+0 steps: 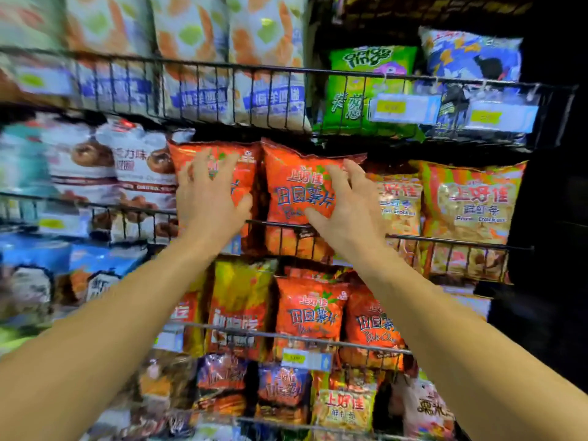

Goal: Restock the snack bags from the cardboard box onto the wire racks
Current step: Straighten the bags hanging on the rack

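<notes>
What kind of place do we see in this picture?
Most likely a shop's snack aisle. Tiered black wire racks hold rows of identical snack bags, such as orange potato chip bags, and price tags are clipped to the rack fronts.

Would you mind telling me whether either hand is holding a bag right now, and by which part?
Neither grips anything. The left hand and right hand lie spread-fingered against the fronts of two orange foil snack bags in the middle wire rack.
</notes>
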